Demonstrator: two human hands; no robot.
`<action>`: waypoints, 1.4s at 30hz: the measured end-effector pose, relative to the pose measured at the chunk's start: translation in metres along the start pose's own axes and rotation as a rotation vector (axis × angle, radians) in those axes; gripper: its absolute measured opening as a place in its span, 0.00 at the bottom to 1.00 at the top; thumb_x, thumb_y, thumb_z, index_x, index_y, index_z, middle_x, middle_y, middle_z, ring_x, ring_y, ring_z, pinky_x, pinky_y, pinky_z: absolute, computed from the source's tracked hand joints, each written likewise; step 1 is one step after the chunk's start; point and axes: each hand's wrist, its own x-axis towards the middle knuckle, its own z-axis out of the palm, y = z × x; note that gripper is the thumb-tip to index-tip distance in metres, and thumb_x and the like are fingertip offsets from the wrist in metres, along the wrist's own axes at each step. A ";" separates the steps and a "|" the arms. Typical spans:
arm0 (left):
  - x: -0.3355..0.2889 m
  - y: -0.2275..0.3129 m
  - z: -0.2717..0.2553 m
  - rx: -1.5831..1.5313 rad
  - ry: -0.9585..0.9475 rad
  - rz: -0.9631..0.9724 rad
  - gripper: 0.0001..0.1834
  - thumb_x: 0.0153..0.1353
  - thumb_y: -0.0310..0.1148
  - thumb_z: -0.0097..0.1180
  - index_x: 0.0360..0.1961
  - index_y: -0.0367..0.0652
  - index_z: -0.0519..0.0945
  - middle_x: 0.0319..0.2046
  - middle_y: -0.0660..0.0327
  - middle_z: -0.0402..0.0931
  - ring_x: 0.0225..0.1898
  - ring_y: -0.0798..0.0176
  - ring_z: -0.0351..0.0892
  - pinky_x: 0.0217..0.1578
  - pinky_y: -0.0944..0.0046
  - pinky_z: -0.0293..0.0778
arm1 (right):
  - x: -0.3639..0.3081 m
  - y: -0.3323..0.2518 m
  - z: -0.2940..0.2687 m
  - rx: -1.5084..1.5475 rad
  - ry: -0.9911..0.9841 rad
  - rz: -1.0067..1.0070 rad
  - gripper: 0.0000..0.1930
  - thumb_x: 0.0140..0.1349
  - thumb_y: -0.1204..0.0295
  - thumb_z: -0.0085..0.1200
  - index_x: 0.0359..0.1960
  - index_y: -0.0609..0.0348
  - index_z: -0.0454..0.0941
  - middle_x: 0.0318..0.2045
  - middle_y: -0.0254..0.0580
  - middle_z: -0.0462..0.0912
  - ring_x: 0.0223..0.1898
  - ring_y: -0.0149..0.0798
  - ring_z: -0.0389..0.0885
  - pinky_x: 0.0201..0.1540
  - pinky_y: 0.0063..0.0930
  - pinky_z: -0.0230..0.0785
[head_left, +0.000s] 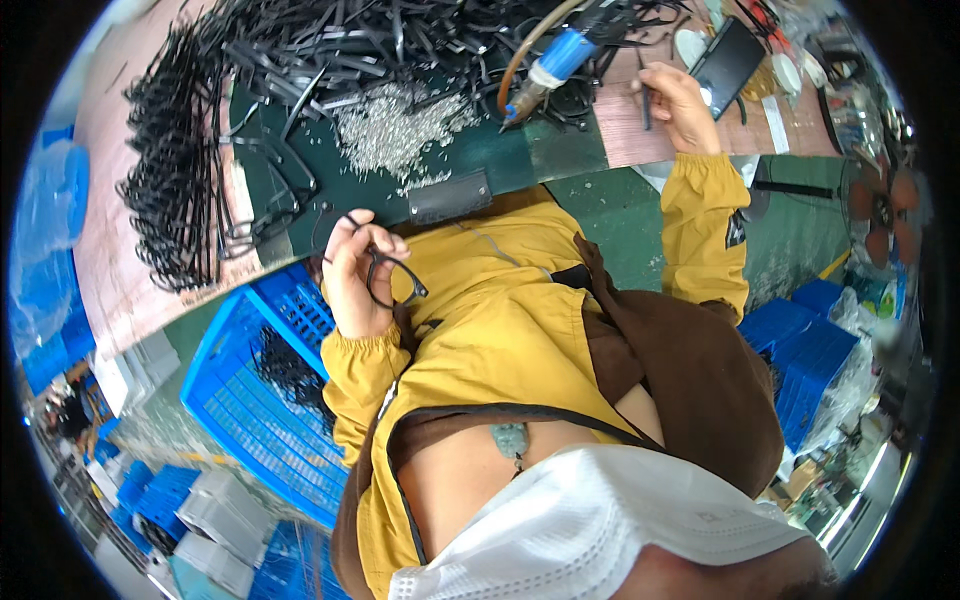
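Note:
My left hand [358,275], by the near edge of the bench, has its fingers closed on a black eyeglass frame [400,284]. One rim hangs below the fingers; the rest is partly hidden behind them. Farther off to the right, my right hand [680,108] pinches a slim dark strip [644,98] that looks like an eyeglass temple. Beside that hand a dark smartphone [728,66] leans at a slant. Between the hands, a heap of tiny silvery metal parts [390,130] is spread over the dark green mat [335,200].
Loose black temples [400,50] are heaped at the back. Black eyeglass frames [165,190] stand in a dense row at the left. A blue-and-white handheld power tool [562,58] with a hose points down at the mat. Below the bench sits a blue basket [225,400]; a fan [885,205] is at right.

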 end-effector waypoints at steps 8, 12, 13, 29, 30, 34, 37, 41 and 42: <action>0.006 -0.017 0.013 -0.009 -0.117 -0.423 0.22 0.78 0.45 0.46 0.46 0.34 0.81 0.23 0.57 0.80 0.31 0.56 0.85 0.36 0.60 0.84 | -0.094 0.032 0.152 0.347 -0.312 -0.509 0.05 0.72 0.77 0.52 0.45 0.66 0.74 0.40 0.49 0.82 0.39 0.38 0.85 0.32 0.25 0.81; 0.003 -0.030 0.019 0.066 -0.260 -0.635 0.22 0.77 0.42 0.47 0.55 0.33 0.80 0.22 0.60 0.78 0.21 0.61 0.81 0.25 0.66 0.81 | -0.093 0.041 0.192 -0.074 -0.532 -0.539 0.04 0.75 0.76 0.52 0.45 0.63 0.72 0.40 0.42 0.80 0.43 0.34 0.81 0.38 0.25 0.81; 0.002 -0.030 0.019 0.112 -0.207 -0.615 0.22 0.77 0.41 0.48 0.57 0.34 0.80 0.21 0.61 0.78 0.21 0.63 0.81 0.24 0.66 0.80 | -0.090 0.043 0.195 -0.309 -0.580 -0.337 0.06 0.74 0.77 0.54 0.48 0.63 0.73 0.42 0.40 0.81 0.47 0.30 0.81 0.46 0.25 0.79; 0.005 -0.030 0.020 0.113 -0.225 -0.515 0.18 0.75 0.35 0.47 0.54 0.35 0.81 0.21 0.58 0.80 0.19 0.60 0.83 0.18 0.71 0.73 | -0.077 0.067 0.219 -0.004 -0.445 -0.471 0.04 0.69 0.80 0.60 0.42 0.69 0.83 0.38 0.42 0.87 0.36 0.31 0.86 0.40 0.24 0.80; 0.005 -0.030 0.021 0.139 -0.213 -0.504 0.17 0.74 0.35 0.47 0.53 0.35 0.82 0.20 0.58 0.79 0.19 0.60 0.83 0.17 0.70 0.73 | -0.075 0.065 0.219 -0.085 -0.436 -0.576 0.04 0.68 0.80 0.60 0.42 0.69 0.83 0.37 0.42 0.87 0.36 0.32 0.86 0.39 0.24 0.79; 0.007 -0.030 0.029 0.221 -0.184 -0.484 0.16 0.74 0.32 0.45 0.51 0.33 0.81 0.19 0.60 0.78 0.17 0.61 0.81 0.16 0.70 0.67 | -0.063 0.067 0.220 -0.296 -0.451 -0.723 0.04 0.64 0.80 0.62 0.39 0.66 0.84 0.33 0.43 0.86 0.33 0.35 0.86 0.37 0.25 0.77; 0.008 -0.026 0.029 0.191 -0.173 -0.555 0.15 0.74 0.34 0.46 0.49 0.35 0.81 0.19 0.61 0.78 0.17 0.61 0.81 0.16 0.71 0.65 | -0.062 0.062 0.221 -0.324 -0.493 -0.659 0.04 0.64 0.79 0.62 0.38 0.67 0.84 0.32 0.42 0.85 0.32 0.36 0.85 0.37 0.27 0.77; 0.009 -0.014 0.018 0.163 -0.232 -0.457 0.17 0.75 0.37 0.45 0.52 0.36 0.80 0.19 0.62 0.77 0.20 0.64 0.82 0.18 0.73 0.71 | -0.058 0.022 0.234 -0.300 -0.804 -0.824 0.09 0.66 0.77 0.59 0.46 0.68 0.85 0.47 0.42 0.84 0.51 0.38 0.81 0.54 0.29 0.74; 0.008 -0.011 0.015 0.166 -0.208 -0.385 0.18 0.76 0.37 0.45 0.53 0.35 0.79 0.20 0.62 0.77 0.21 0.64 0.83 0.19 0.73 0.72 | -0.054 0.008 0.241 -0.329 -0.716 -0.684 0.11 0.66 0.75 0.59 0.48 0.64 0.85 0.47 0.43 0.84 0.48 0.38 0.83 0.51 0.30 0.76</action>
